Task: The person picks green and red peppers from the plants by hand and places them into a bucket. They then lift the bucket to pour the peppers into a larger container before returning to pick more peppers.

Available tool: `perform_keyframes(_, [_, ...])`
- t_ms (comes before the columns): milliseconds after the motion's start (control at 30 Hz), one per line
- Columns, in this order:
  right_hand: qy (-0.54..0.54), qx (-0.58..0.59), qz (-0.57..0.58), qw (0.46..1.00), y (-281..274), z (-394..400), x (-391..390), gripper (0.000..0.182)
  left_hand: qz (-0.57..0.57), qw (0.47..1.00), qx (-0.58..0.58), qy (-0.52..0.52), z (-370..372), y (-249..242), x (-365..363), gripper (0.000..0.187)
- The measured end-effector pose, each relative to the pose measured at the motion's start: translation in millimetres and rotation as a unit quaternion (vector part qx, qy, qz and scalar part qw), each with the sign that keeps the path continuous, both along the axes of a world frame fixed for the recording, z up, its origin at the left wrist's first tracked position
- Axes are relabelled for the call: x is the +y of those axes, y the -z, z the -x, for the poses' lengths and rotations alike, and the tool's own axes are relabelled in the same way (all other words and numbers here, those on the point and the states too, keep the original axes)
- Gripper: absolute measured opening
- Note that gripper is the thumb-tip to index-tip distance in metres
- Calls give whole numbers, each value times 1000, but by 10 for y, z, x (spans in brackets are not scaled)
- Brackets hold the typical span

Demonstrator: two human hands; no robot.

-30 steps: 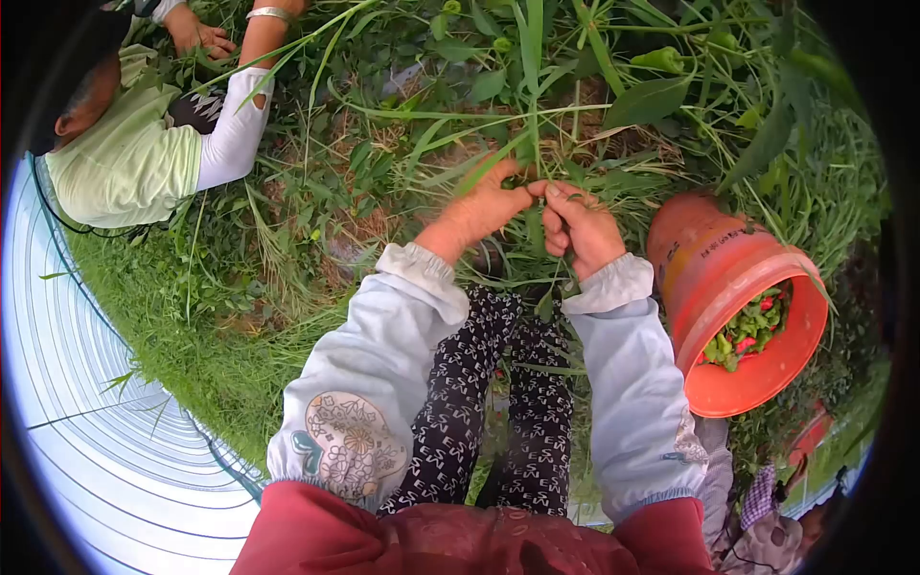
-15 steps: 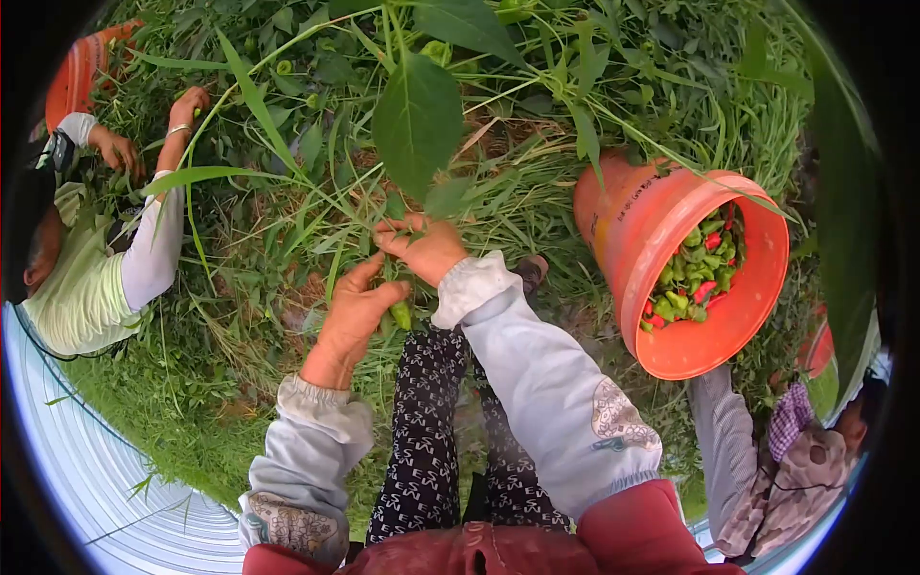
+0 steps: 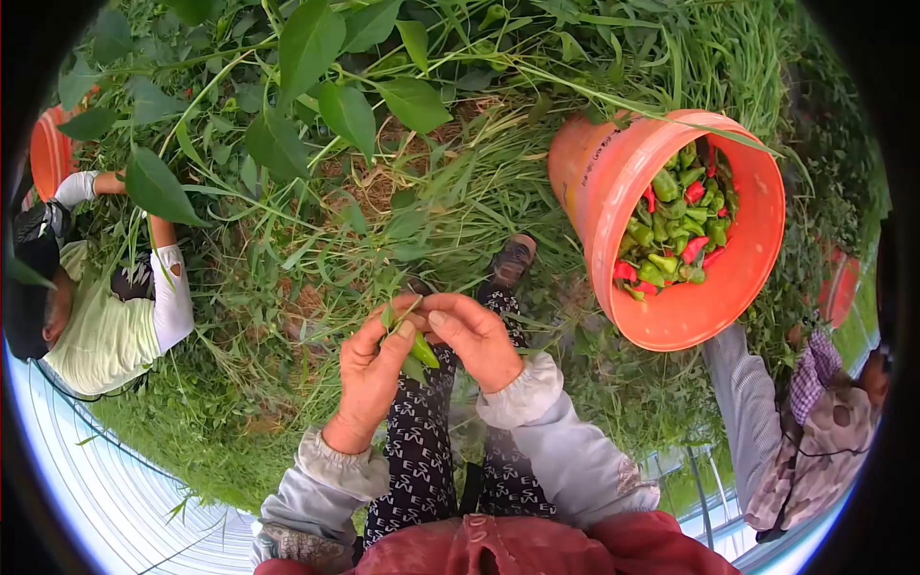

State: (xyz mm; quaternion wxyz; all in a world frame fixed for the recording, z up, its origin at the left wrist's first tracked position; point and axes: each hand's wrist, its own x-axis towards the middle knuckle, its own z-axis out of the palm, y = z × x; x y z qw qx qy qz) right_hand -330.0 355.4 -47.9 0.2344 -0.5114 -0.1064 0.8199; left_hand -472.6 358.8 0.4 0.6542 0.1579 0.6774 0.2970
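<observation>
My left hand (image 3: 372, 376) holds a light green pepper (image 3: 423, 351) between thumb and fingers, above my patterned trousers. The pepper's lower end points toward my right hand. Closed and turned inward, my right hand (image 3: 477, 343) meets the left fingertips just above the pepper. Whatever lies in its pinch is hidden by the fingers. A small leaf (image 3: 388, 314) shows at the left fingertips. To the right, an orange bucket (image 3: 613, 240) leans with its mouth toward me, holding many green peppers (image 3: 678, 228) and some red ones (image 3: 695, 249).
Leafy pepper branches (image 3: 311, 48) hang close in front, over grass and weeds. One person (image 3: 115, 311) crouches at left near another orange bucket (image 3: 50, 153). A second person (image 3: 815, 460) is at lower right, with a red-orange container (image 3: 839, 287) beyond.
Both hands have drawn back from the plants toward my body and come together around the pepper. My view has shifted, and the leaning bucket appears slightly higher and further left.
</observation>
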Motion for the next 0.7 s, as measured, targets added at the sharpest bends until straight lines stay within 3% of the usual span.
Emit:
perform_keyframes(33, [96,98,47,989,-49,28,-45,40,0,1000,0,3,-94,82,-17,20])
perform_keyframes(67, [142,153,126,970,-40,40,-121,42,-74,991,82,72,-175,212,-80,22])
perform_keyframes(100, [145,155,126,969,-48,40,-144,42,-149,966,162,140,-241,292,-107,24])
perform_keyframes(167, [211,152,128,957,-43,45,-189,43,-138,958,175,177,-318,291,-47,23])
perform_keyframes(267, [184,143,113,966,36,-40,-303,43,-166,891,234,353,-263,326,39,19])
perform_keyframes(300, [171,132,97,971,48,-49,-300,43,-167,887,237,359,-216,355,62,19])
perform_keyframes(367, [169,126,117,971,78,-89,-297,42,-79,930,124,338,-147,416,84,18])
perform_keyframes(400, [140,176,128,966,130,-153,-287,41,-25,957,51,284,-134,450,100,17])
perform_keyframes(433, [110,226,137,958,176,-182,-267,39,-26,956,55,289,-129,445,158,17])
perform_keyframes(500, [124,223,149,955,192,-176,-177,35,140,977,-54,152,-140,404,312,18])
perform_keyframes(567, [91,217,106,966,292,-163,-138,33,134,978,-36,156,-162,455,389,16])
perform_keyframes(633, [116,228,87,963,412,-92,-102,32,152,984,-38,86,-181,483,497,16])
perform_keyframes(700, [140,235,71,959,511,-20,-52,31,170,980,-31,98,-205,579,599,18])
